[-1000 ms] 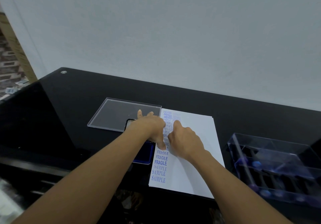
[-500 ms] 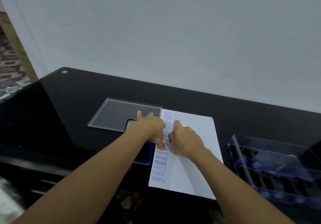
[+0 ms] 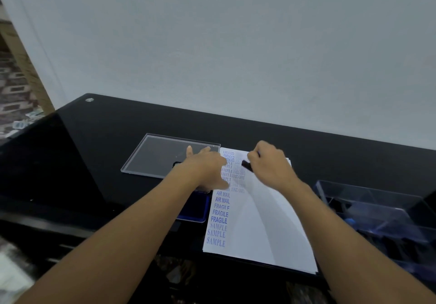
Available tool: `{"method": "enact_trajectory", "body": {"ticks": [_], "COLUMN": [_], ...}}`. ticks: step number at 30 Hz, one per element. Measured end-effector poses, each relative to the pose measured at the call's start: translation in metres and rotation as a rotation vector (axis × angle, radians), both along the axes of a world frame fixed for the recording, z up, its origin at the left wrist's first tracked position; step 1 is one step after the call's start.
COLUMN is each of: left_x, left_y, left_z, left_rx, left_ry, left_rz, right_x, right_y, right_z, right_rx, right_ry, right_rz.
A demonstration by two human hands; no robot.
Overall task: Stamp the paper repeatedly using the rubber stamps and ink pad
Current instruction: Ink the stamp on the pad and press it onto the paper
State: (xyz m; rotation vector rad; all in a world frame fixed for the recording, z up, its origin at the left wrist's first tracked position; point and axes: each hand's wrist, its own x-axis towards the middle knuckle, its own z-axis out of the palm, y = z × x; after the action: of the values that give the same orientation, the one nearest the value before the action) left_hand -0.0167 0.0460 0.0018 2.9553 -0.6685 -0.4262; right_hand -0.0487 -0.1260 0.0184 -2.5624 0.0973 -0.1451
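Black bench [image 3: 94,138]. Left hand [image 3: 203,169] lies flat, fingers straight, and pins paper [image 3: 259,221] at its left edge so it won't shift. Right hand [image 3: 271,164] pinches rubber stamp [image 3: 246,165] just right of it. Ink pad [image 3: 195,211] sits under left wrist, likely for quick re-inking.

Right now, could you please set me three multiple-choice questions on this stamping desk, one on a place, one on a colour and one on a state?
1. Where does the ink pad lie relative to the paper?
A. to its right
B. to its left
C. on top of it

2. What colour are the imprints?
A. red
B. black
C. blue

3. What is the right hand doing?
A. gripping a stamp
B. lying flat, empty
C. pointing upward

Answers:
1. B, the pad shows beside the sheet's left edge.
2. C, the stamped words read in blue.
3. A, its fingers curl round the dark stamp.
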Motion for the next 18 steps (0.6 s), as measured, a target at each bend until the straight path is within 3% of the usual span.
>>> {"method": "enact_trajectory", "body": {"ticks": [7, 18], "left_x": [0.006, 0.0], "left_y": [0.013, 0.015], "left_z": [0.018, 0.026], "left_rx": [-0.051, -0.045], "left_ry": [-0.076, -0.079], "left_rz": [0.049, 0.061], "right_x": [-0.002, -0.008], "right_y": [-0.016, -0.018], "right_z": [0.03, 0.037], "right_rx": [0.164, 0.152], "right_ry": [-0.074, -0.06], "right_rz": [-0.042, -0.023]}}
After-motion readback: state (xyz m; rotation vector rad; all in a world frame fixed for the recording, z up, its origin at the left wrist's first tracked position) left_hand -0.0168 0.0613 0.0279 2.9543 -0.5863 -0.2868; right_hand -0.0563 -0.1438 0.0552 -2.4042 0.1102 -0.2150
